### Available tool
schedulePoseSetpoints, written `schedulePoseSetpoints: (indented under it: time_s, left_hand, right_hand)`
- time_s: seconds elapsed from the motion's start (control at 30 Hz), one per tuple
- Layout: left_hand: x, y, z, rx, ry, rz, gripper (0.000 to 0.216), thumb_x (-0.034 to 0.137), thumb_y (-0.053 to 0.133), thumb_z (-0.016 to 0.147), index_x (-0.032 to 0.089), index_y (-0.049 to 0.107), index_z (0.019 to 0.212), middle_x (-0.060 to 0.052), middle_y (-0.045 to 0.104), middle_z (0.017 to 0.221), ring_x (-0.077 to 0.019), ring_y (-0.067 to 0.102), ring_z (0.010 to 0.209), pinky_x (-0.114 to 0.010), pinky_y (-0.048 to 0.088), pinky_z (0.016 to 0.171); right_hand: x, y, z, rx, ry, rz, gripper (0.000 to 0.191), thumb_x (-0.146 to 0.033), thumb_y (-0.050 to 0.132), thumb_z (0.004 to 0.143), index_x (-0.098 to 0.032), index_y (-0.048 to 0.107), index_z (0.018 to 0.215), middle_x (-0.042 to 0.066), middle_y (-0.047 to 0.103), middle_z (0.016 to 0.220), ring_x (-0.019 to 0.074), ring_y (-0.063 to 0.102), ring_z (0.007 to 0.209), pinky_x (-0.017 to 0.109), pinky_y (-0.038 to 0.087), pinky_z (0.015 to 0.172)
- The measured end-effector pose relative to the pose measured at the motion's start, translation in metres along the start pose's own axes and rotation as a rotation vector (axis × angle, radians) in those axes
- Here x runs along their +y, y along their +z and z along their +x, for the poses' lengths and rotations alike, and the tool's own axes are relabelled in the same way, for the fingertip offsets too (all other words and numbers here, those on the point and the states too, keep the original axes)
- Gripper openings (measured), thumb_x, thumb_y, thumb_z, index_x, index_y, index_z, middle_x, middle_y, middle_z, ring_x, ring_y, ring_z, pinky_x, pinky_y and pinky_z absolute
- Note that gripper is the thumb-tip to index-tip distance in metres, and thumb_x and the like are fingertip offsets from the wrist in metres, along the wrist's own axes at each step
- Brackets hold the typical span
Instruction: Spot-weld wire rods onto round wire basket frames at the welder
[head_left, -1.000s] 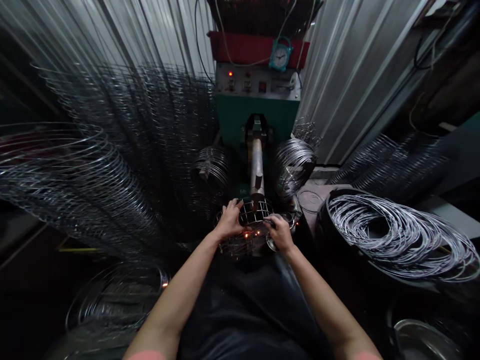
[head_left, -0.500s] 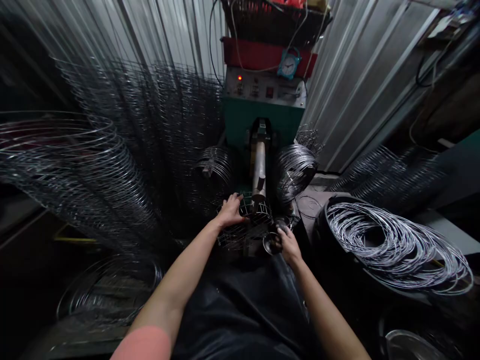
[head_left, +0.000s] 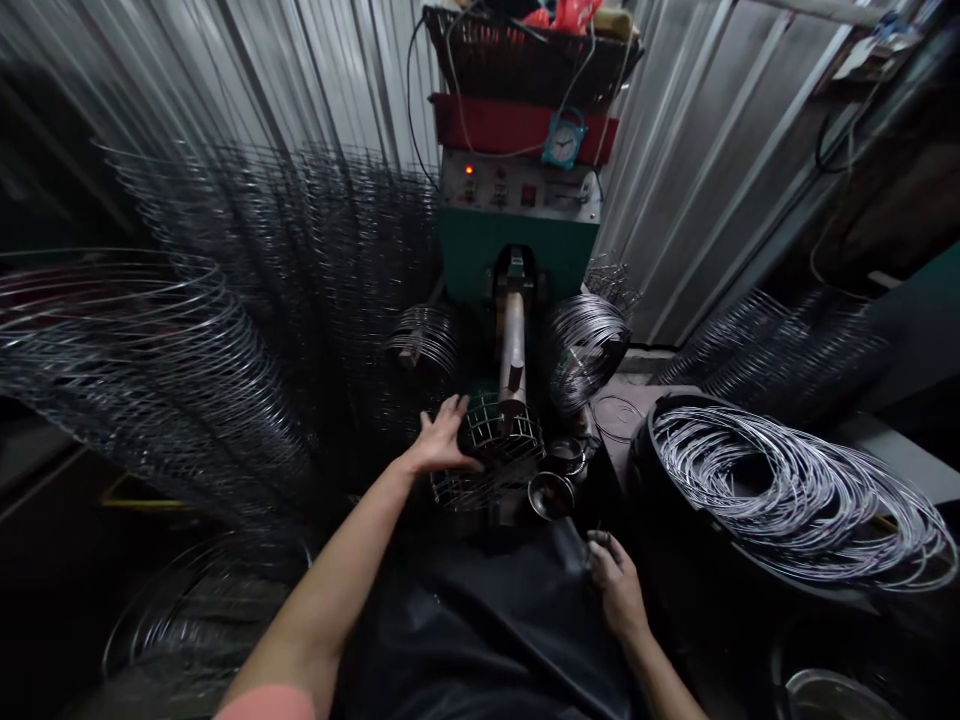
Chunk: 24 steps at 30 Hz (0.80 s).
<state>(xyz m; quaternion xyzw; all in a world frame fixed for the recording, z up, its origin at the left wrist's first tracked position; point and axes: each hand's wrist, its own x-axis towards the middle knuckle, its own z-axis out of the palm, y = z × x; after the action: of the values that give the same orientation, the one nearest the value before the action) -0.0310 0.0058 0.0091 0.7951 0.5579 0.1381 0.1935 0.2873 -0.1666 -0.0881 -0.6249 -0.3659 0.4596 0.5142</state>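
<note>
A round wire mesh basket (head_left: 501, 425) sits under the metal arm (head_left: 514, 345) of a green machine (head_left: 469, 235). My left hand (head_left: 441, 438) is at the basket's left side, thumb and fingers spread apart; whether it touches the wire is hard to tell. Two small metal cups stand to the right of the basket, and the front cup (head_left: 552, 495) shows its round rim. Below and right of them, over the black apron (head_left: 487, 620), is my right hand (head_left: 616, 582). Its fingers are closed together, and anything between the darkened fingertips is too small to make out.
A black tub (head_left: 651, 440) full of loose wire rings (head_left: 795, 490) stands at the right. Tall stacks of wire rings (head_left: 150, 350) crowd the left. Wire coils (head_left: 589, 345) hang beside the machine arm. A blue clock (head_left: 564, 140) is on the machine's upper front.
My right hand has moved from the metal cups down and back towards the apron. My left hand has shifted left off the basket's top edge, with its fingers spread wider.
</note>
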Motion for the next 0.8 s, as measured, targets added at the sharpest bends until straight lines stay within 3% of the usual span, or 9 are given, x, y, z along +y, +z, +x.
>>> schedulePoseSetpoints:
  time_s: [0.13, 0.23, 0.33, 0.47, 0.57, 0.7, 0.77, 0.8]
  left_hand:
    - [-0.034, 0.013, -0.023, -0.03, -0.111, -0.155, 0.123, 0.046, 0.077, 0.054, 0.02, -0.004, 0.144, -0.024, 0.006, 0.151, -0.0417, 0.004, 0.137, -0.068, 0.002, 0.102]
    - [-0.049, 0.03, -0.028, 0.045, -0.09, -0.264, 0.121, 0.041, 0.079, 0.053, 0.023, 0.001, 0.144, -0.021, 0.008, 0.151, -0.0368, 0.003, 0.139, -0.061, 0.007, 0.107]
    - [-0.053, 0.044, -0.025, 0.177, -0.088, -0.324, 0.118, 0.038, 0.083, 0.047, 0.023, 0.014, 0.142, -0.02, 0.016, 0.149, -0.0358, 0.013, 0.138, -0.055, 0.013, 0.11]
    - [-0.047, 0.05, -0.035, 0.345, -0.127, -0.431, 0.099, 0.039, 0.081, 0.051, 0.018, 0.03, 0.134, -0.016, 0.035, 0.139, -0.0326, 0.033, 0.131, -0.048, 0.027, 0.108]
    - [-0.032, 0.049, -0.06, 0.392, -0.099, -0.393, 0.093, 0.039, 0.08, 0.052, 0.017, 0.035, 0.13, -0.017, 0.036, 0.138, -0.0324, 0.033, 0.131, -0.048, 0.03, 0.107]
    - [0.004, 0.044, -0.099, 0.314, 0.047, -0.136, 0.097, 0.039, 0.081, 0.049, 0.017, 0.034, 0.131, -0.02, 0.032, 0.142, -0.0371, 0.025, 0.134, -0.058, 0.018, 0.108]
    - [0.025, 0.039, -0.11, 0.244, 0.094, -0.014, 0.094, 0.035, 0.079, 0.052, 0.014, 0.033, 0.132, -0.023, 0.031, 0.143, -0.0393, 0.023, 0.134, -0.062, 0.013, 0.107]
    - [0.034, 0.036, -0.113, 0.217, 0.107, 0.036, 0.092, 0.032, 0.077, 0.053, 0.012, 0.034, 0.132, -0.024, 0.03, 0.143, -0.0401, 0.022, 0.134, -0.062, 0.011, 0.107]
  right_hand:
    - [0.031, -0.014, -0.017, -0.135, -0.276, -0.39, 0.015, -0.035, 0.058, 0.074, -0.03, 0.065, 0.086, 0.007, 0.067, 0.091, 0.0291, 0.061, 0.089, 0.045, 0.047, 0.083]
    - [0.041, -0.017, -0.016, -0.192, -0.284, -0.518, 0.017, -0.035, 0.053, 0.076, -0.029, 0.065, 0.087, 0.008, 0.068, 0.092, 0.0285, 0.063, 0.089, 0.043, 0.047, 0.083]
    - [0.034, -0.013, -0.007, -0.218, -0.247, -0.573, 0.021, -0.036, 0.05, 0.075, -0.023, 0.064, 0.085, 0.008, 0.068, 0.089, 0.0264, 0.063, 0.088, 0.04, 0.047, 0.082]
    - [-0.009, 0.003, -0.007, -0.292, -0.164, -0.529, 0.028, -0.033, 0.051, 0.07, -0.018, 0.063, 0.091, 0.006, 0.067, 0.082, 0.0222, 0.063, 0.08, 0.034, 0.047, 0.076]
    - [-0.065, 0.024, -0.017, -0.57, -0.178, -0.441, 0.024, -0.03, 0.051, 0.071, -0.016, 0.066, 0.084, 0.005, 0.068, 0.084, 0.0198, 0.061, 0.083, 0.03, 0.046, 0.078]
    - [-0.128, 0.065, -0.023, -0.954, -0.133, -0.449, 0.025, -0.028, 0.055, 0.075, -0.015, 0.069, 0.092, 0.003, 0.069, 0.085, 0.016, 0.061, 0.078, 0.026, 0.046, 0.073]
    - [-0.14, 0.086, -0.019, -1.007, -0.162, -0.589, 0.023, -0.022, 0.054, 0.076, -0.014, 0.069, 0.091, 0.002, 0.069, 0.083, 0.0153, 0.061, 0.077, 0.024, 0.045, 0.071]
    - [-0.142, 0.096, -0.017, -0.971, -0.216, -0.705, 0.021, -0.018, 0.053, 0.077, -0.014, 0.07, 0.089, 0.003, 0.069, 0.083, 0.0155, 0.061, 0.078, 0.024, 0.045, 0.072]
